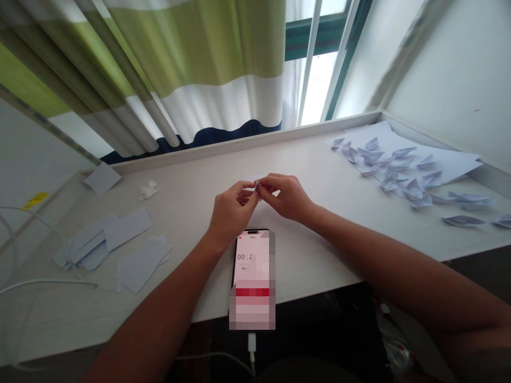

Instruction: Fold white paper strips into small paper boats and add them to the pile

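Over the middle of the white desk, my left hand (236,206) and my right hand (288,196) meet fingertip to fingertip. Both pinch a small folded piece of white paper (257,186), mostly covered by my fingers and thumbs. Its full shape cannot be made out. Just below my hands lies a phone (253,266) with a timer-like display, partly blurred. To the right, several folded paper boats (393,167) are spread out, some on large white sheets (451,159).
At the left lie stacks of cut paper (130,223), a single paper square (102,178) and a crumpled white scrap (148,190). Pale cables (48,284) cross the left side. A raised rim (223,151) runs along the desk's back, before a curtain (191,64).
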